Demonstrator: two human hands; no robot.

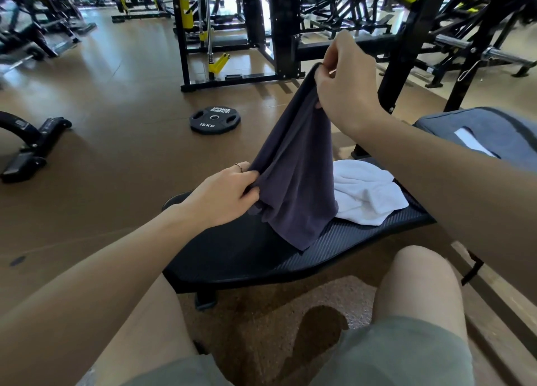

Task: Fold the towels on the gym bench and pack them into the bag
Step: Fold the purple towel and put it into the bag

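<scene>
Your right hand pinched the top edge of the dark grey towel and held it high, fingers curled round the cloth, while your left hand gripped the same towel lower down at its left edge, fingers bunched into the fabric. Between the two grips the towel hung slack and creased, its bottom edge resting on the black padded worktop. This looked like the opening of the fold: the cloth was lifted but not yet squared or doubled. The next move would call for finding two matching corners and pulling the edge taut before laying it flat. A white towel lay crumpled just behind (unfolded, by the look of it), and the grey bag sat open beyond the far right end.
</scene>
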